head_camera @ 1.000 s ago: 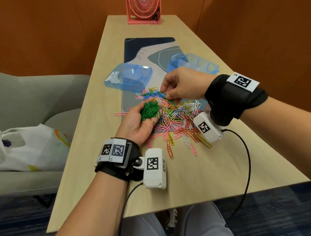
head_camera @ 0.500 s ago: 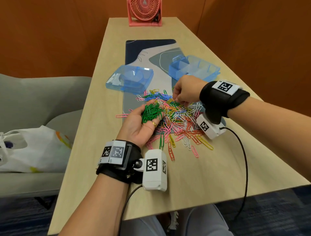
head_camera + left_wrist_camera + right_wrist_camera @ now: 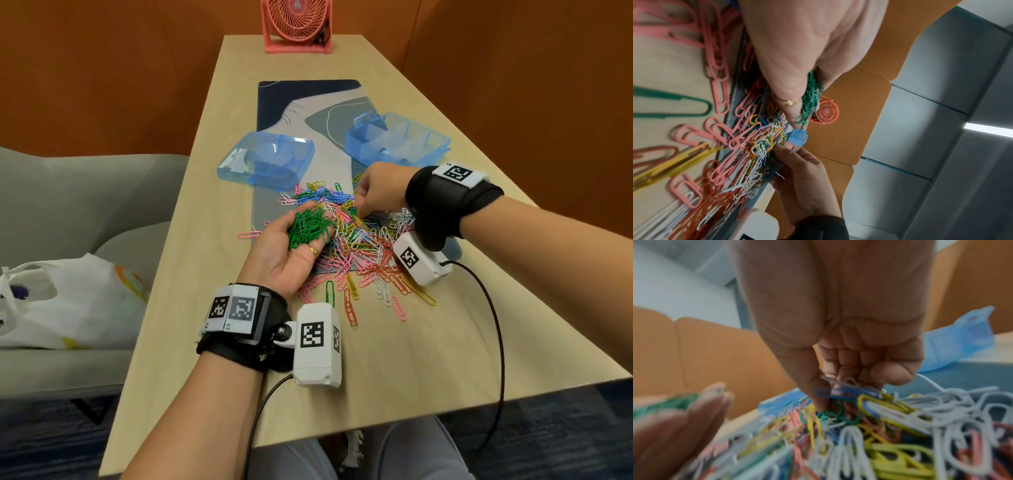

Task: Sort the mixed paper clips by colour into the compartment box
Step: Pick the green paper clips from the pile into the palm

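A heap of mixed coloured paper clips lies on the mat and table. My left hand is palm up at the heap's left edge, its fingers cupped round a bunch of green paper clips, which also shows in the left wrist view. My right hand reaches down into the far side of the heap with curled fingers. In the blurred right wrist view, its thumb and forefinger pinch at a green clip. The blue compartment box stands open behind the right hand.
The box's blue lid lies at the left of the desk mat. A pink fan stands at the table's far end. Loose clips lie scattered toward the near edge. A white bag rests on the grey chair to the left.
My right hand has shifted a little to the right along the heap's far edge and dug its fingertips in. The left hand has stayed put with its green clips.
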A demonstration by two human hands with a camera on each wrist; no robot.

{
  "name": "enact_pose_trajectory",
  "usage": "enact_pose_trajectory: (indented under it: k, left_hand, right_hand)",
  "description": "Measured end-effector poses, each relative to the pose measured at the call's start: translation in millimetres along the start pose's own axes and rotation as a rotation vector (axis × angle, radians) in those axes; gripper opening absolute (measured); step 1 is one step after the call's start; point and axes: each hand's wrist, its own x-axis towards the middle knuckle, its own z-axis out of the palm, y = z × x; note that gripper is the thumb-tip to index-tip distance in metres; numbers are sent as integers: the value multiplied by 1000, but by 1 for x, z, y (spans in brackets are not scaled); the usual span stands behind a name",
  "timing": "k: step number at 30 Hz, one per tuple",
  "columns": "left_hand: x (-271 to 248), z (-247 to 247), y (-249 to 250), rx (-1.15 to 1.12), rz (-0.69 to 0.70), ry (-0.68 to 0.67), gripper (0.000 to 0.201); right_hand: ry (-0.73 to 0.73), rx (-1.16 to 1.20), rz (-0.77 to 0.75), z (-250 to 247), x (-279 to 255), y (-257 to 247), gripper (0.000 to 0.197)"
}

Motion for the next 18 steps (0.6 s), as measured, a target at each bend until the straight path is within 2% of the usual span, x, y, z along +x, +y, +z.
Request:
enact_pose_trajectory:
  k: [6,10,18]
  left_hand:
    - [0,0,0,14,3,2,29]
    - [0,0,-1,23,9,7,28]
    - [1,-1,0,26,4,0,27]
  right_hand:
    - [-60,308,75,-10,-1,14,3]
    - [-100,488,95,-14,-4,18,12]
    - [-55,517,83,-16,-11,14,14]
